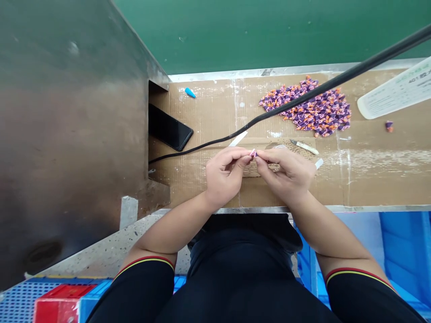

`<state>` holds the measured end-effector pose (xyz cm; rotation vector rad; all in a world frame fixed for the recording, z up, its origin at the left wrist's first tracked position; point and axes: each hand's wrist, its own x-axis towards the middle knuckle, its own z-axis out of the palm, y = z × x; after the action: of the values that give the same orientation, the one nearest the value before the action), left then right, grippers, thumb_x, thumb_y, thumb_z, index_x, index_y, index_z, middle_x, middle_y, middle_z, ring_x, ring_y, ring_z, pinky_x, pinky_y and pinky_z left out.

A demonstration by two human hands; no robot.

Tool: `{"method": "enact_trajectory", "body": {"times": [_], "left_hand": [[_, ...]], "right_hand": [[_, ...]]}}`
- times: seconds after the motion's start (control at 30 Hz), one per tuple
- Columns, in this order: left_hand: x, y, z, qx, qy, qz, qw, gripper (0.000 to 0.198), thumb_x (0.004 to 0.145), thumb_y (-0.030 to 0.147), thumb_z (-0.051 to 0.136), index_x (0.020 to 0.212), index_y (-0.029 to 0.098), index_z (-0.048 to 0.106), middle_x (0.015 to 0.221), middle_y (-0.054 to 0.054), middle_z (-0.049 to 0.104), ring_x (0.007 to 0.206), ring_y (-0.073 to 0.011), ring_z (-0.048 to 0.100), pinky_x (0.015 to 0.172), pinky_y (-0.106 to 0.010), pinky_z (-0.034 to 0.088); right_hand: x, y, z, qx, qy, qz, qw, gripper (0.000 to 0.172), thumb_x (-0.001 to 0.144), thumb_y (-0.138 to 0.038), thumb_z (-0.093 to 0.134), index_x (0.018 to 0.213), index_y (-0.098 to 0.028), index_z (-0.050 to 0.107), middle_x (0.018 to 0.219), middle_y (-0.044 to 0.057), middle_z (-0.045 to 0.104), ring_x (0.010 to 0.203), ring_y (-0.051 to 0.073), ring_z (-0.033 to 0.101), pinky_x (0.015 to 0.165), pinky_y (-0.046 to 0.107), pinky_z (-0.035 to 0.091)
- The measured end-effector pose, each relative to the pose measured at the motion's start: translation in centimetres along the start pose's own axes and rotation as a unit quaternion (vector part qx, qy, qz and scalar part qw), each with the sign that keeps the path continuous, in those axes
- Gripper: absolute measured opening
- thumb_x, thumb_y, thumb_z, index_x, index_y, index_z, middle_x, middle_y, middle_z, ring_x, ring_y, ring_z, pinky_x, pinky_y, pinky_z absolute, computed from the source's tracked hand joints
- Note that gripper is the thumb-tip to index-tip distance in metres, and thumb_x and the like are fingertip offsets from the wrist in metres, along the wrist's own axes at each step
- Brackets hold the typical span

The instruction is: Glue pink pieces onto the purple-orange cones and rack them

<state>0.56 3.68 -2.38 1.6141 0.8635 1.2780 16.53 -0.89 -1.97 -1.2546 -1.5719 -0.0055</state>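
Left hand (225, 174) and right hand (288, 172) both pinching 1 small pink-purple piece (253, 153) between them, over the cardboard (212, 114). Knife (305, 147) just beyond right hand. Pile (319, 117) of purple-orange bits farther back, cable (292, 104) across it from here. Phone (171, 128) on the left.

The left hand (224, 176) and right hand (288, 174) hide most of the tiny piece (253, 153). The cord (283, 108) covers some of the pile (325, 114). The metal box (84, 134) hides the left end of the phone (171, 128). The bottle (393, 93) runs out of view on the right.
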Motion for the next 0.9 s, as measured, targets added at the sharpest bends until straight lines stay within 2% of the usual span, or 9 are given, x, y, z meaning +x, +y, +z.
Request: {"method": "enact_trajectory", "body": {"times": [0.2, 0.5, 0.9], "left_hand": [[-0.23, -0.10, 0.26, 0.001, 0.023, 0.044, 0.999, 0.008, 0.103, 0.023, 0.080, 0.104, 0.026, 0.087, 0.099, -0.004, 0.086, 0.093, -0.0167, 0.083, 0.088, -0.030, 0.068], [-0.67, -0.56, 0.43, -0.115, -0.017, -0.054, 0.992, 0.015, 0.105, 0.031, 0.078, 0.114, 0.026, 0.089, 0.111, -0.009, 0.086, 0.101, -0.0176, 0.083, 0.089, -0.027, 0.070], [-0.65, -0.65, 0.69, -0.154, -0.017, -0.068, 0.986, 0.016, 0.104, 0.036, 0.080, 0.114, 0.028, 0.089, 0.111, -0.009, 0.086, 0.101, -0.0178, 0.083, 0.090, -0.027, 0.071]], "right_hand": [[-0.15, -0.25, 0.56, -0.025, 0.028, -0.028, 0.999, 0.020, 0.101, -0.011, 0.078, 0.109, -0.030, 0.081, 0.095, 0.000, 0.087, 0.079, 0.018, 0.084, 0.073, 0.028, 0.071], [0.17, 0.23, 0.31, -0.012, 0.017, -0.024, 0.999, 0.013, 0.105, -0.014, 0.076, 0.109, -0.026, 0.079, 0.097, 0.002, 0.087, 0.083, 0.018, 0.085, 0.077, 0.029, 0.071], [0.07, 0.30, 0.52, 0.002, 0.036, -0.034, 0.999, 0.015, 0.104, -0.012, 0.076, 0.110, -0.026, 0.078, 0.097, 0.002, 0.087, 0.085, 0.018, 0.085, 0.078, 0.028, 0.070]]}}
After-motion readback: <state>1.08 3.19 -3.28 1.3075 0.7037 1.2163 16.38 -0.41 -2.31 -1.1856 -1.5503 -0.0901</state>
